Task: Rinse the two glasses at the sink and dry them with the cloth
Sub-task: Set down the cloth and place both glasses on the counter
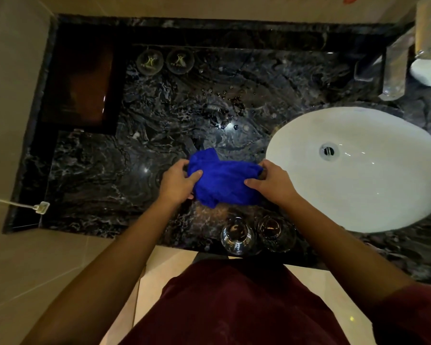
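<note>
A bright blue cloth (224,179) lies bunched on the dark marble counter (110,170), just left of the white oval sink (383,195). My left hand (178,183) grips its left end and my right hand (269,180) grips its right end. Two clear glasses stand side by side at the counter's front edge, below the cloth: the left glass (237,236) and the right glass (275,232). Neither hand touches them.
Two round coasters (149,62) (180,61) sit at the back of the counter beside a dark tray (85,80). A tap (396,70) and a white soap dish (427,70) stand at the back right. A white cable plug (41,207) lies at the counter's left edge. Water drops dot the middle.
</note>
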`<state>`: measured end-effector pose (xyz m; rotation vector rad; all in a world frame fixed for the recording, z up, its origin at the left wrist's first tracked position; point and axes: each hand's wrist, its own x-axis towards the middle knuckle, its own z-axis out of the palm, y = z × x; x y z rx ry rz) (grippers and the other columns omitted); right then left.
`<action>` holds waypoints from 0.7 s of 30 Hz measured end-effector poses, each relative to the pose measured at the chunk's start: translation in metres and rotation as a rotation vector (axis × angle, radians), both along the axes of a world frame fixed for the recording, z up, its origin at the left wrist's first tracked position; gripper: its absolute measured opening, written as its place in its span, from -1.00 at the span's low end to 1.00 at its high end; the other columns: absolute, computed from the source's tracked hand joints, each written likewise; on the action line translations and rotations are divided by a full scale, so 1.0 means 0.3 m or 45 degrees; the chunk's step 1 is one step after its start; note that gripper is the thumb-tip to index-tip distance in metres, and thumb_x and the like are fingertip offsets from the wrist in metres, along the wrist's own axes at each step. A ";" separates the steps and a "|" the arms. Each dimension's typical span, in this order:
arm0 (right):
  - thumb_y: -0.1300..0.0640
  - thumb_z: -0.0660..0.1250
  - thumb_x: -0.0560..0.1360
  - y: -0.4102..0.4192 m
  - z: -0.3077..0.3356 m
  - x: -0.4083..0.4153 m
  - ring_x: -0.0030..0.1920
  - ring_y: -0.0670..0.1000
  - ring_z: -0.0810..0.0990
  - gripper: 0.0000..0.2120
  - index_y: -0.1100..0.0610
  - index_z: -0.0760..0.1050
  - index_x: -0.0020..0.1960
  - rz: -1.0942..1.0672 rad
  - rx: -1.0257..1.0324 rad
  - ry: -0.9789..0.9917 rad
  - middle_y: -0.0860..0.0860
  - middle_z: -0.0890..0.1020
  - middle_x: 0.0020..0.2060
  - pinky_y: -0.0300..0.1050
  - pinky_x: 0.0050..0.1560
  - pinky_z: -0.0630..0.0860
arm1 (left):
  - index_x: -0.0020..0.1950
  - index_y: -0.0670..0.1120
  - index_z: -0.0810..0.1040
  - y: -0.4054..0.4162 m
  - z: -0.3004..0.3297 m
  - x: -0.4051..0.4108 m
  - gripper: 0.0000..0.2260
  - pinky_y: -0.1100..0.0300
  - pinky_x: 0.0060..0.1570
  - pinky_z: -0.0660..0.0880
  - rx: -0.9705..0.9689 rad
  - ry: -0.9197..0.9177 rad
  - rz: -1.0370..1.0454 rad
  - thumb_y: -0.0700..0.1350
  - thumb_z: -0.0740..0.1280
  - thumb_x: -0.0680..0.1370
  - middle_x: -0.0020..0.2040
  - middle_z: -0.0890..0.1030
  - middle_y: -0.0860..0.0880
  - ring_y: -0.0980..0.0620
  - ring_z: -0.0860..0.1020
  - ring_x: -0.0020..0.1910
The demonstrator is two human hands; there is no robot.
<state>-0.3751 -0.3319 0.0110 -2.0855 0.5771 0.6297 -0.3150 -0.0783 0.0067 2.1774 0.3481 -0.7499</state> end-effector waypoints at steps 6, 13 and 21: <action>-0.11 0.48 0.50 0.000 0.018 -0.026 -0.04 0.07 0.63 -0.53 0.03 0.43 0.30 0.134 -0.254 -0.147 -0.04 0.62 -0.03 0.04 -0.02 0.58 | 0.37 0.01 0.44 0.009 0.021 -0.018 -0.53 -0.08 -0.01 0.61 0.334 -0.293 -0.182 0.08 0.48 0.52 -0.05 0.65 0.01 -0.13 0.65 -0.04; -0.11 0.43 0.53 -0.026 0.000 -0.060 0.59 0.22 0.26 -0.35 0.02 0.37 0.56 0.673 -0.431 -0.480 0.12 0.30 0.60 0.23 0.52 0.31 | 0.45 -0.09 0.51 0.058 -0.007 -0.059 -0.46 -0.13 0.46 0.35 0.378 -0.786 -0.759 0.15 0.41 0.55 0.46 0.50 -0.12 -0.20 0.41 0.47; -0.25 0.27 0.60 -0.069 -0.039 -0.048 0.68 0.16 -0.10 -0.28 -0.09 0.11 0.66 1.073 -0.560 -0.363 -0.02 -0.01 0.69 0.26 0.63 -0.09 | 0.57 0.00 0.40 0.100 -0.051 -0.078 -0.25 -0.27 0.56 0.15 0.508 -0.654 -1.031 0.42 0.18 0.50 0.64 0.27 -0.01 -0.18 0.09 0.66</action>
